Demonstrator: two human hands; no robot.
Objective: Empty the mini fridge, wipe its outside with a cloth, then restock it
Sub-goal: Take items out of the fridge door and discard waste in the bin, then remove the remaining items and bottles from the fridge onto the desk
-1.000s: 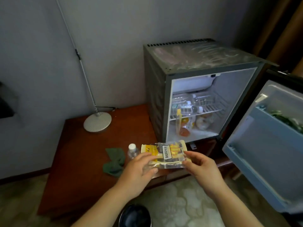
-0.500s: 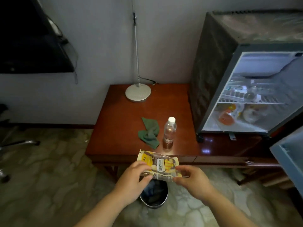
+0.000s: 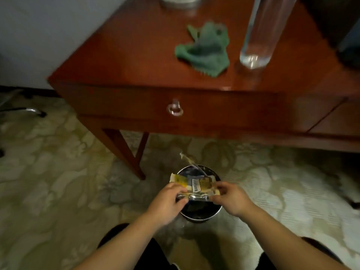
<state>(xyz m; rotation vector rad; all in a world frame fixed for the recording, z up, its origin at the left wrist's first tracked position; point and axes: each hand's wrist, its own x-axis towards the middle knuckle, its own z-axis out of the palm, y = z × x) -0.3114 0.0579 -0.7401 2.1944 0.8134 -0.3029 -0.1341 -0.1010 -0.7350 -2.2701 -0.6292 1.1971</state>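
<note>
Yellow snack packet (image 3: pixel 194 187), pinched in the grip of left hand (image 3: pixel 167 203) and right hand (image 3: pixel 231 199), has come down over the waste bin (image 3: pixel 200 218), likely for discarding.

Head view, steeply downward, near floor (image 3: pixel 58 182)

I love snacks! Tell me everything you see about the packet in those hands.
The packet is crinkly plastic, yellow and clear, with a white label and a shiny silver lower edge. A thin clear strip sticks up from its top. The left hand and right hand pinch its ends, holding it over the round bin.
</note>
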